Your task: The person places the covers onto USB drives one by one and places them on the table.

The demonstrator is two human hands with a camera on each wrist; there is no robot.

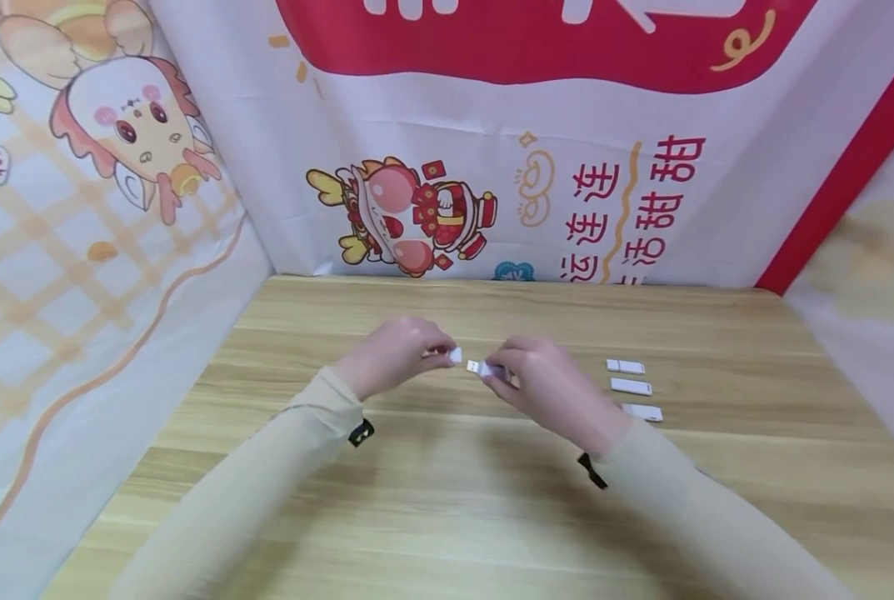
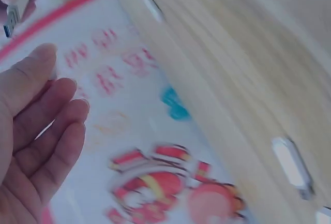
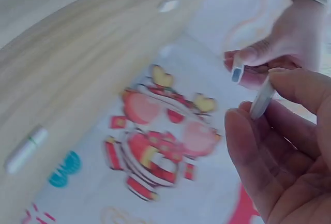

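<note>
A person's left hand (image 1: 397,356) pinches a small white plastic cap (image 1: 456,356); the right hand (image 1: 550,385) pinches a slim white USB stick (image 1: 486,369), each partly hidden.

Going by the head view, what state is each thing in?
Left hand: pinching the cap.
Right hand: pinching the USB stick.
Cap: off, held apart from the USB stick.
USB stick: uncapped, connector bare.
Three white sticks: lying apart on the table; whether each is capped, too small to tell.

Pale wood-grain tbl (image 1: 447,508), 3 white USB sticks (image 1: 631,387) at R, uncapped stick (image 2: 292,163), small white pc (image 2: 324,217) nearby
</note>
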